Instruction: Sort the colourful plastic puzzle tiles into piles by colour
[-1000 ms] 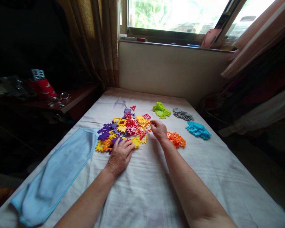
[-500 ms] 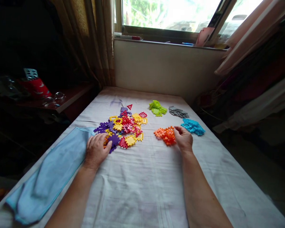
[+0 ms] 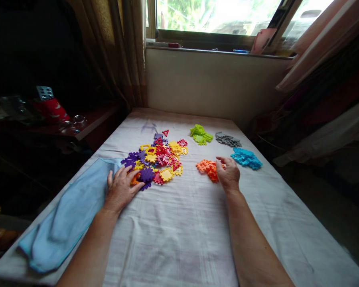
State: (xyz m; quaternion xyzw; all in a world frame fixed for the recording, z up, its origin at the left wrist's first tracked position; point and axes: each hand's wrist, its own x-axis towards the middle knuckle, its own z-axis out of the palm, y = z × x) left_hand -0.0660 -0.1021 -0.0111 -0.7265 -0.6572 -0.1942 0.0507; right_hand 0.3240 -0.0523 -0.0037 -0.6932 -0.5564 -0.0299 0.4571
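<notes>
On the left, a mixed pile of plastic interlocking pieces (image 3: 164, 160) in purple, yellow and red lies on the table. My left hand (image 3: 122, 190) rests at its near left edge, fingers spread. An orange piece (image 3: 135, 178) shows between its fingers and thumb, beside a purple square piece (image 3: 146, 174). To the right, my right hand (image 3: 229, 173) is at the right side of a small pile of orange pieces (image 3: 207, 167). Its fingers are curled toward the thumb; whatever they hold is hidden.
Behind the orange pile lie lime green pieces (image 3: 201, 134), grey pieces (image 3: 227, 139) and blue pieces (image 3: 246, 158) in separate heaps. A folded light blue cloth bag (image 3: 73, 215) lies along the table's left side. Glasses (image 3: 74, 124) and a red container (image 3: 55, 109) stand on a side surface.
My left hand's fingers have spread and uncovered more of the orange piece. My right hand has shifted slightly left over the orange pile. The camera view has moved a little.
</notes>
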